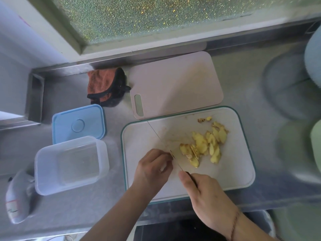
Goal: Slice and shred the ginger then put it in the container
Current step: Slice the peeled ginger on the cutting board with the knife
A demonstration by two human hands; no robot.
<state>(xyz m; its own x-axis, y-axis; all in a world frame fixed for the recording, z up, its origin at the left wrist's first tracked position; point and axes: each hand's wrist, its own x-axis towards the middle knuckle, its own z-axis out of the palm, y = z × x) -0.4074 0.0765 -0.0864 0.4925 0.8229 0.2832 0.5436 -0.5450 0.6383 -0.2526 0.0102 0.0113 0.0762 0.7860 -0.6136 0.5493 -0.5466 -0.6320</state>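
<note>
Slicing is well underway: a pile of ginger slices (205, 145) lies on the white cutting board (225, 174), and nothing looks shredded yet. The left hand (152, 167) pinches what seems the last small ginger piece (172, 154); the right hand (205, 192) grips the knife (178, 165) against it. The clear container (69, 164) waits empty beside its blue lid (78, 123). The steel surface (251, 87) also carries a pink board (177, 84) and an orange cloth (104, 86), under a frosted window (156, 16).

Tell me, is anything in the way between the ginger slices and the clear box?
Nothing blocks it. The ginger slices lie on the white cutting board; the clear container sits open to its left, its blue lid off behind it. Only bare counter between.
</note>
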